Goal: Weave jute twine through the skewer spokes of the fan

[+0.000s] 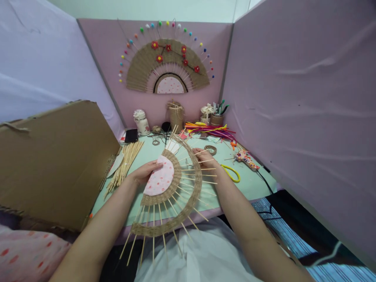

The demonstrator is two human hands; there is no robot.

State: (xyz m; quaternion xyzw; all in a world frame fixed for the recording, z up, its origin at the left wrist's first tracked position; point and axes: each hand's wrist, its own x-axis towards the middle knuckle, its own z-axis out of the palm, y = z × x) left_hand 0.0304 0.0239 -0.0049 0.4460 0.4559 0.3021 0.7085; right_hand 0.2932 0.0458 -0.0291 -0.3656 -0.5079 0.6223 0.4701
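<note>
A half-finished woven fan (188, 197) of jute bands and wooden sticks lies over the front edge of the mint table (255, 184), with a pink floral centre. My left hand (146, 172) rests on that pink centre, its fingers closed on the edge. At the fan's outer jute band, my right hand (203, 158) has its fingers pinched among the stick ends; what it pinches is too small to name.
A bundle of wooden sticks (125, 166) lies left of the fan, beside a big cardboard sheet (53, 164). A finished fan (168, 64) hangs on the back wall. Jars (141, 122), a twine spool (176, 113), bright pipe cleaners (210, 130), a yellow loop (232, 173) and a patterned tool (246, 159) sit behind and right.
</note>
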